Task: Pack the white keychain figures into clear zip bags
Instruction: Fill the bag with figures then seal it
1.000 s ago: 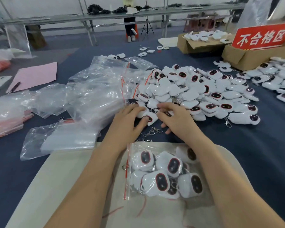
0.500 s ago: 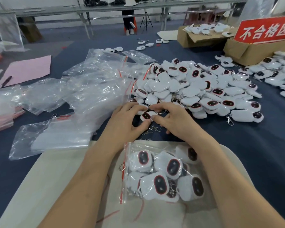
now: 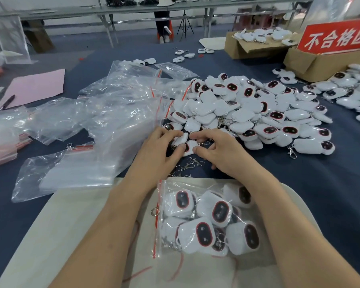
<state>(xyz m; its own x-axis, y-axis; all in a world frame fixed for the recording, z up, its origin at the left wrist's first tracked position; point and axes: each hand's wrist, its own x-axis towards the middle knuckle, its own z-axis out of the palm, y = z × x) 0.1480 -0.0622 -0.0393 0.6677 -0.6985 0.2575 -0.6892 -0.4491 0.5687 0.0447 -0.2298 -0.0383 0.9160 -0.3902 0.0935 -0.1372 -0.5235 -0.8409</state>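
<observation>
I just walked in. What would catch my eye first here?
A heap of white keychain figures covers the middle of the blue surface, with the left hand and right hand pinching figures at its near edge. Nearest, a filled zip bag lies between the forearms; a red sign stands far right.
</observation>
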